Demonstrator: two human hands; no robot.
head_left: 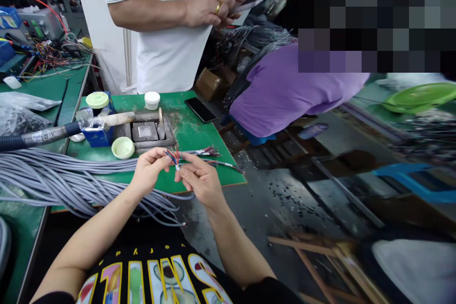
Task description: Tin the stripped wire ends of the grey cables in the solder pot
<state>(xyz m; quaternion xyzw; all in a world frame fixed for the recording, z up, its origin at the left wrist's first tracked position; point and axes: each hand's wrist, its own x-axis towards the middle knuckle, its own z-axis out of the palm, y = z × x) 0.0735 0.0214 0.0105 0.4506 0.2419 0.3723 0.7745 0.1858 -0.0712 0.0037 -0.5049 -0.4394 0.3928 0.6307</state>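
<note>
Above the green table's front edge, my two hands meet at the fanned-out end of a grey cable, where thin coloured wires [175, 156] point upward. The fingers of my left hand [151, 167] pinch some of these wires from the left. With thumb and fingers, my right hand [200, 176] grips the cable end just below the wires, at a whitish band. A bundle of grey cables [89, 171] runs from the left under my hands. More stripped cable ends [210, 152] lie beyond my right hand.
A solder pot [145, 132] with a metal square stands behind my hands. Around it are a small pale cup [123, 147], a white jar [152, 100], a ribbed hose [53, 135] and a black phone [200, 109]. A person in white holds a phone opposite; another in purple bends at right.
</note>
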